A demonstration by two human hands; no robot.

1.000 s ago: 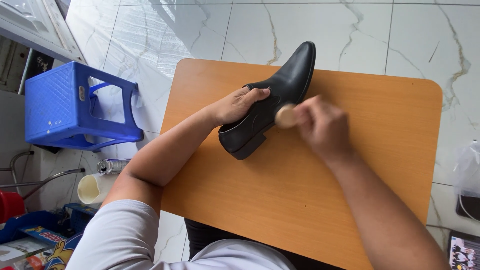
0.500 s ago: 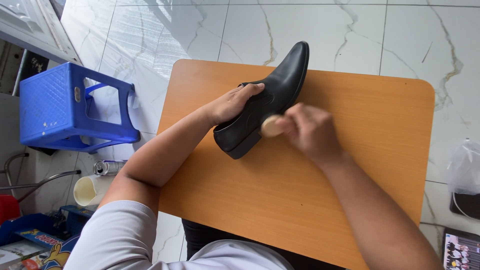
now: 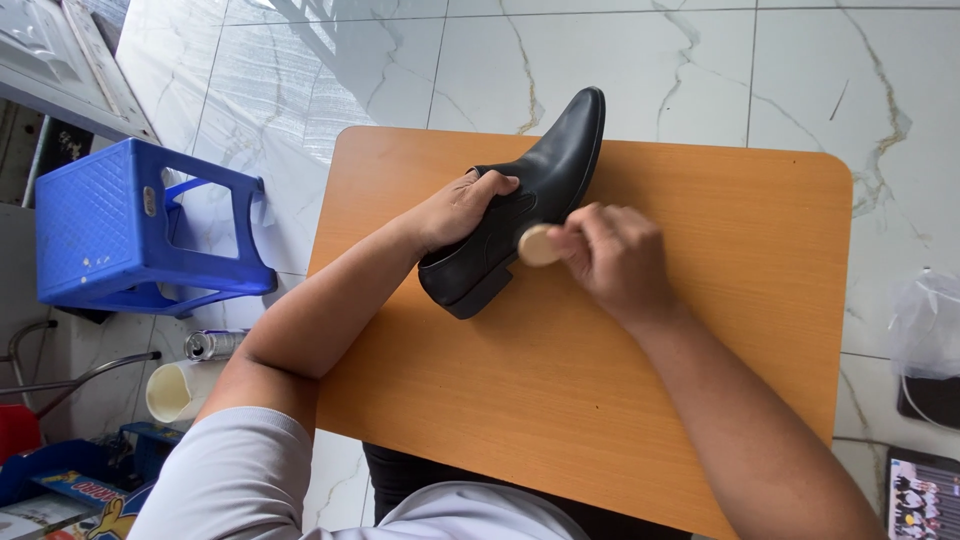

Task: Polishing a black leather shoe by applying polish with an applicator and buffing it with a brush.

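A black leather ankle boot (image 3: 548,180) lies on its side on an orange wooden table (image 3: 720,260), toe pointing away from me. My left hand (image 3: 455,208) grips the boot at its opening and holds it steady. My right hand (image 3: 612,262) is closed on a small round tan pad or brush (image 3: 538,245), which presses against the boot's side near the heel.
A blue plastic stool (image 3: 130,225) stands on the marble floor to the left. Below it lie a metal can (image 3: 212,344) and a cream tube (image 3: 180,388). A clear plastic bag (image 3: 925,325) sits at the right edge.
My right hand has slid the round pad along the boot's side from mid-shaft toward the heel. The left hand keeps its grip.
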